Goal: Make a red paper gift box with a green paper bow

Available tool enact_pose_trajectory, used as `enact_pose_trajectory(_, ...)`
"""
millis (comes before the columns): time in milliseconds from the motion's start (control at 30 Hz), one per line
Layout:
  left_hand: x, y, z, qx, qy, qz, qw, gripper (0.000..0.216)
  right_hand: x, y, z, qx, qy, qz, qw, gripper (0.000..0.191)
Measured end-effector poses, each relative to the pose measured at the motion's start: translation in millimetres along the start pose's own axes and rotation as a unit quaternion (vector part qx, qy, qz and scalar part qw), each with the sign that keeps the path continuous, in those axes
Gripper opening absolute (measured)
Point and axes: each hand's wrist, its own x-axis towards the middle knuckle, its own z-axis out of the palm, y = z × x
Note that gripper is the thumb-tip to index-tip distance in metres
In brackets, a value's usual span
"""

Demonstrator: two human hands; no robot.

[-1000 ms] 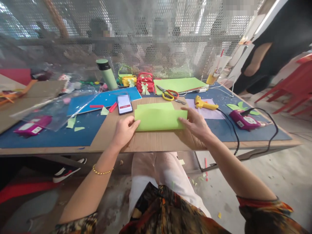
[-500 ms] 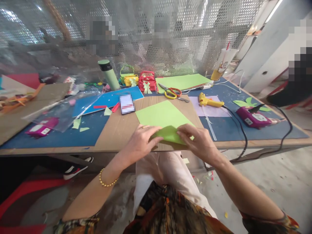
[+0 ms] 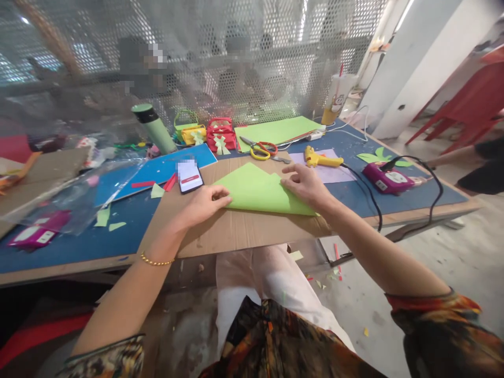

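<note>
A light green paper sheet (image 3: 258, 191) lies folded over on a piece of brown cardboard (image 3: 232, 231), its straight folded edge towards me and its points away. At its left corner my left hand (image 3: 207, 203) is closed, thumb and fingers pinching the paper. My right hand (image 3: 307, 185) holds the upper layer on the right side with curled fingers, and the forearm passes over the right corner. A phone (image 3: 189, 176) lies just beyond my left hand. Scissors with yellow and red handles (image 3: 262, 151) rest behind the sheet.
A yellow glue gun (image 3: 323, 158) sits on lilac paper to the right, its black cord running to a purple power socket (image 3: 388, 178). Small red (image 3: 221, 135) and yellow paper bags (image 3: 193, 135), a green flask (image 3: 153, 128) and a drink cup (image 3: 336, 100) stand at the back.
The green sheet's near part has been folded over away from me, giving a straight near edge. My hands have moved apart, the left to the left corner, the right farther forward. The view has shifted.
</note>
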Motion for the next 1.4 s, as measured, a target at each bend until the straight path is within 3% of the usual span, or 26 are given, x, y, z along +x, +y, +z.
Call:
enact_pose_trajectory(100,9,8,-1,0.087,0.041,-0.002,0.995,0.025,19,5,1,-0.027,-0.026,0.019,0.999,0.033)
enact_pose_trajectory(200,17,26,4,0.205,0.106,0.118,0.966,0.021,32,11,3,-0.070,-0.053,-0.004,0.996,0.030)
enact_pose_trajectory(267,24,43,13,0.234,0.089,0.201,0.947,0.024,37,13,5,-0.092,-0.069,-0.026,0.993,0.029)
enact_pose_trajectory(333,34,58,25,0.247,0.036,0.238,0.939,0.026,41,14,6,-0.111,-0.077,-0.032,0.990,0.029)
enact_pose_trajectory(467,46,66,49,0.263,-0.045,0.224,0.937,0.035,45,12,7,-0.134,-0.074,-0.016,0.988,0.026)
enact_pose_trajectory(667,40,39,68,0.251,-0.015,0.235,0.939,0.057,46,11,5,-0.122,-0.095,-0.003,0.988,0.022)
enact_pose_trajectory(867,38,34,67,0.269,-0.025,0.240,0.932,0.075,36,12,-2,-0.140,-0.085,-0.014,0.986,0.025)
enact_pose_trajectory(1400,41,47,68,0.326,-0.031,0.191,0.925,0.070,28,24,-3,-0.178,-0.053,-0.052,0.981,0.027)
